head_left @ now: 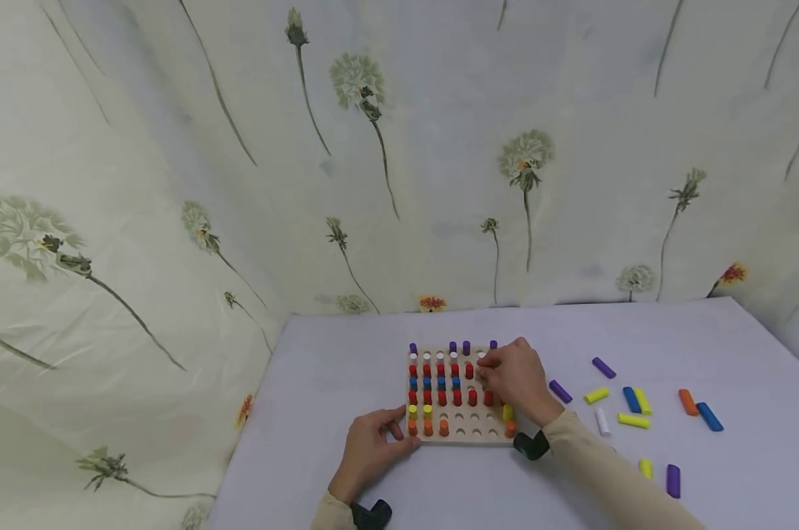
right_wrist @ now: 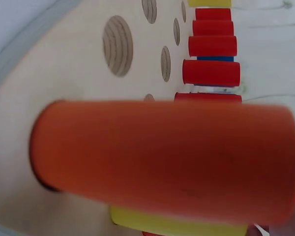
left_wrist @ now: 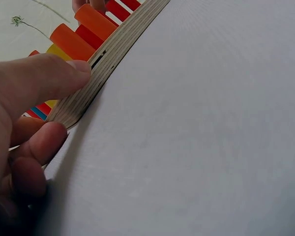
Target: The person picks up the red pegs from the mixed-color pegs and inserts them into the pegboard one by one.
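Note:
A pale wooden pegboard (head_left: 466, 442) lies on the table, with rows of purple, white, red, blue, yellow and orange pegs upright in its holes. At its near left corner my left hand (head_left: 373, 445) grips the edge, the thumb (left_wrist: 64, 78) on the front side and the fingers curled at the left side. My right hand (head_left: 517, 377) is over the board's right part, thumb and index finger pinched at a peg mostly hidden by them; a white peg top (head_left: 482, 355) shows at the fingertips. In the right wrist view an orange peg (right_wrist: 162, 157) stands in its hole before a yellow peg (right_wrist: 177, 221).
Loose pegs lie right of the board: purple (head_left: 603, 367), blue (head_left: 709, 417), orange (head_left: 688, 402), white (head_left: 602, 422) and several yellow (head_left: 634, 420). Bare holes (head_left: 477, 419) show in the board's near rows. A flower-printed curtain (head_left: 439, 184) hangs behind the table (head_left: 333, 368).

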Tool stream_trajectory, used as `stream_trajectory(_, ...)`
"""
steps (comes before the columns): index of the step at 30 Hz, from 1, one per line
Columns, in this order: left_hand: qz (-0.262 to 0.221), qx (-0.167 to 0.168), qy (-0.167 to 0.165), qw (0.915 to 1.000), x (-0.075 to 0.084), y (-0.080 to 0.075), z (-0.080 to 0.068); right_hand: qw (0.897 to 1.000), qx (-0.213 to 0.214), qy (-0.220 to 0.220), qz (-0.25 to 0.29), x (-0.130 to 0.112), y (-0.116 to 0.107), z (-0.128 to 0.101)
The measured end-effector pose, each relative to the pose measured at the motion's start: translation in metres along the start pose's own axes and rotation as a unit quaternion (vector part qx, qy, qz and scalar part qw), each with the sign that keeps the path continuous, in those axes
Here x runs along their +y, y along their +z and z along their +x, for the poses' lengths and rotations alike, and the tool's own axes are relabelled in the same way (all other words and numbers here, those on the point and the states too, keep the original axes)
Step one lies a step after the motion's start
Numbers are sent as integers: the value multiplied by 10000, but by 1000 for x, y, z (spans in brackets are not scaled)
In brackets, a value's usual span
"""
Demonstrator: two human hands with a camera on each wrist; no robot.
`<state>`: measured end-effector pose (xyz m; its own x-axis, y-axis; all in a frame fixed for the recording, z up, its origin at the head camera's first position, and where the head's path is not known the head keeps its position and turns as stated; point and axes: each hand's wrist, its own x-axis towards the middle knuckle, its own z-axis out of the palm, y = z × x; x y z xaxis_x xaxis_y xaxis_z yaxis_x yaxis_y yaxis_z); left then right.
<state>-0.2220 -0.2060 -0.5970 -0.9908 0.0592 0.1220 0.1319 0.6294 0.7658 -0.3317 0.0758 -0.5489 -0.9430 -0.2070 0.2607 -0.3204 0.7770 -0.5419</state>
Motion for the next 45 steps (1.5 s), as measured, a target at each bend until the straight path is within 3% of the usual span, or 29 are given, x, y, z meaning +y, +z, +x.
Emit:
stream_trajectory(9, -10, 28, 12, 10000, 2, -2, 3, 9995, 272, -86, -130, -4, -1, 0)
stream_trajectory(16, -72, 15, -78, 9999, 2, 2, 0, 9995, 226, -59, -223, -2, 0, -4)
stream_trajectory(23, 24, -64, -102, 9999, 1, 4, -2, 9992, -239, 5, 315, 4, -11, -9)
stream_trajectory(27, 74, -61, -125, 9999, 3, 5, -3, 9980, -123, -290, 543, 9, -21, -13)
stream_trajectory(34, 51, -94, -113, 9999, 3, 6, -3, 9974, 188, -670, 165, 27, -53, -28)
stream_trajectory(40, 102, 24, -27, 9999, 3, 4, -2, 9963, -159, -845, -54, 45, -96, -44)
stream_trajectory(45, 182, 56, -45, 9998, 3, 2, -2, 9955, -645, -601, -349, 65, -118, -63)
